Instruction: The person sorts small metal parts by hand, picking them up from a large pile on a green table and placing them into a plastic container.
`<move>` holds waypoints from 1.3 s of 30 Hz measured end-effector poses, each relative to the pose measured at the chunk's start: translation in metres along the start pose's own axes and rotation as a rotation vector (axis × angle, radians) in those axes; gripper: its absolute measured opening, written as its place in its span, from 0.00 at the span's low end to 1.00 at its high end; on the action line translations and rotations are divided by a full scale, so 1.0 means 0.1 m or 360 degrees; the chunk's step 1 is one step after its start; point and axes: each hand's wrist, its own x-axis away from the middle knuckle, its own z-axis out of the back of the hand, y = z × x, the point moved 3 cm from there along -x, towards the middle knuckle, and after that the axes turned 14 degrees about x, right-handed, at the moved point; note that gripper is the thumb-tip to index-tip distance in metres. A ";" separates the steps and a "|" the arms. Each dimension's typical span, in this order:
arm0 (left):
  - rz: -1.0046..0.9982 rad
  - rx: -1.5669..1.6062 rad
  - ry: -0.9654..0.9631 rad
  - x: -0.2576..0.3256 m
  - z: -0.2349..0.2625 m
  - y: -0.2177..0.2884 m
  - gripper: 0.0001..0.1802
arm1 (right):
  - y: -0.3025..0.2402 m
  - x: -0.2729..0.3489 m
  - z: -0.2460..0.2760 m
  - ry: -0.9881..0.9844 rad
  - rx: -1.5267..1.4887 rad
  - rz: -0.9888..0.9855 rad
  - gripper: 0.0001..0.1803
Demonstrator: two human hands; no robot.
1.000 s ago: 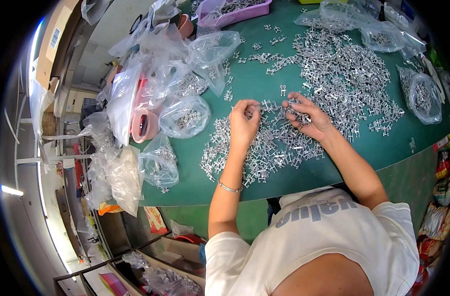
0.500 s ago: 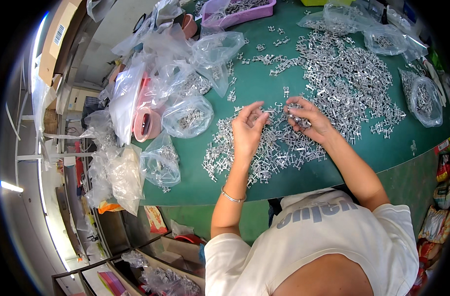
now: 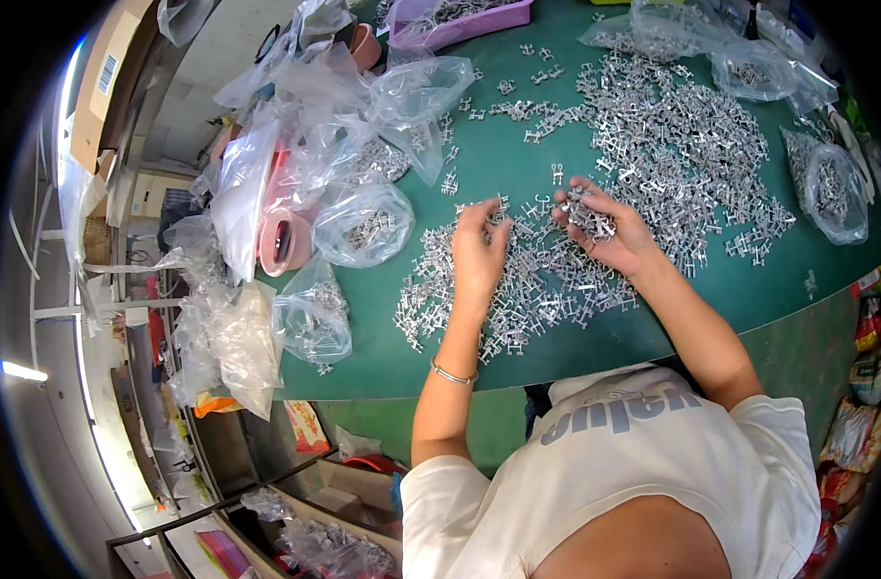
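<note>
Small silvery metal clips (image 3: 537, 299), H-shaped, lie in a loose pile on the green table. Over the left side of this pile is my left hand (image 3: 479, 253), its fingers bent and a gap showing between them and the thumb. I see nothing held there, though clips lie right by the fingertips. My right hand (image 3: 622, 239) is turned palm up and cups a handful of metal clips (image 3: 589, 218), thumb and fingers curled around them. A single clip (image 3: 557, 174) rests on the table just beyond the hands.
A larger heap of clips (image 3: 682, 145) spreads at the far right. Clear plastic bags (image 3: 363, 227) with clips stand at left, beside pink tape rolls (image 3: 284, 241). Another bag (image 3: 826, 188) sits near the right edge; a purple basket (image 3: 469, 29) is at the back.
My left hand has drawn slightly left, and the clip at its fingertips no longer shows there. My right hand has turned more palm up, showing more of its handful.
</note>
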 end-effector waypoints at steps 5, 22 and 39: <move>-0.0143 -0.0412 -0.0252 0.14 -0.13 0.04 0.12 | -0.01 -0.03 0.03 -0.0064 -0.0153 0.0067 0.14; -0.0372 -0.0426 -0.0219 0.18 -0.43 0.20 0.20 | -0.20 -0.05 0.14 -0.0078 -0.0254 0.0361 0.12; 0.0902 0.1657 0.0044 0.34 0.27 -0.13 0.17 | -0.18 -0.06 0.16 -0.0005 -0.0466 0.0269 0.13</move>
